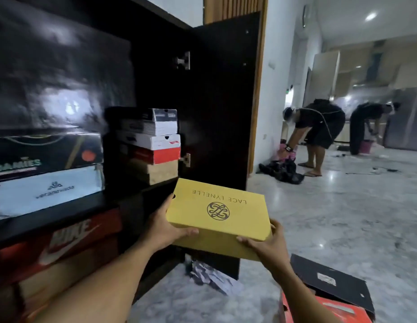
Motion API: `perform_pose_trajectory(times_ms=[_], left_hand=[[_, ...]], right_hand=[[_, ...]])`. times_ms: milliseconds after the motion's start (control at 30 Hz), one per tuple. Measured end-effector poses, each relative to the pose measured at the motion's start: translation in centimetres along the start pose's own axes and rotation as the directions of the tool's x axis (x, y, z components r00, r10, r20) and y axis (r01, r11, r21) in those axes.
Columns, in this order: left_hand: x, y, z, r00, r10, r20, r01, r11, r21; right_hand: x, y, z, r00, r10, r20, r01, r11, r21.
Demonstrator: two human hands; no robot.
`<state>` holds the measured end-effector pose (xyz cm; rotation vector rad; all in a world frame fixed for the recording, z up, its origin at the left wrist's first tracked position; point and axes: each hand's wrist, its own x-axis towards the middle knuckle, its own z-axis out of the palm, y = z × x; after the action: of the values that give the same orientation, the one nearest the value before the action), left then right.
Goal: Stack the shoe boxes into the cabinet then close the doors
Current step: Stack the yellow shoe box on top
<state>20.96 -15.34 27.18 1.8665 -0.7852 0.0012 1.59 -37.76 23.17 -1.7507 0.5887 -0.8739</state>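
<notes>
I hold a yellow shoe box [218, 213] marked LACE LYNELLE in both hands, level, in front of the dark cabinet [156, 66]. My left hand [165, 227] grips its left near corner and my right hand [268, 243] its right near corner. Behind it, on a cabinet shelf, stands a stack of shoe boxes [156, 145]: white, red and brown. The cabinet's right door [226, 101] stands open. At the left are more boxes, a white one [46, 190] under a dark one [46, 152], and a red Nike box [63, 238] below.
On the floor at the lower right lie a black box [331, 280] on an orange box [328, 311]. Crumpled paper [209, 276] lies by the door's foot. Two people [319, 129] bend over on the marble floor at the far right, next to a dark heap [282, 170].
</notes>
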Motion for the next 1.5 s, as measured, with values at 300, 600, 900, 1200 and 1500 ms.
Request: perform_pose_trajectory(times_ms=[300, 600, 900, 1200, 1500], left_hand=[[0.6, 5.4, -15.1, 0.875, 0.019, -0.483, 0.053, 0.989, 0.136], [3.9, 7.7, -24.3, 0.666, 0.104, -0.738, 0.069, 0.977, 0.200], [6.5, 5.2, -31.7, 0.450, 0.043, -0.892, 0.184, 0.973, 0.140], [10.5, 2.5, -34.3, 0.369, 0.122, -0.922, 0.234, 0.947, 0.219], [12.5, -3.5, -34.5, 0.354, 0.492, -0.795, 0.373, 0.705, 0.603]], right_hand=[[7.7, -12.4, 11.4, 0.942, -0.286, 0.175, 0.248, 0.946, 0.210], [13.6, -21.7, 24.9, 0.862, -0.446, 0.242, 0.275, 0.812, 0.515], [16.0, -27.4, 37.1, 0.794, -0.507, 0.335, 0.269, 0.788, 0.554], [17.9, -27.3, 42.8, 0.823, -0.502, 0.266, 0.322, 0.797, 0.511], [17.5, -26.8, 46.7, 0.724, -0.638, 0.263, 0.525, 0.756, 0.390]])
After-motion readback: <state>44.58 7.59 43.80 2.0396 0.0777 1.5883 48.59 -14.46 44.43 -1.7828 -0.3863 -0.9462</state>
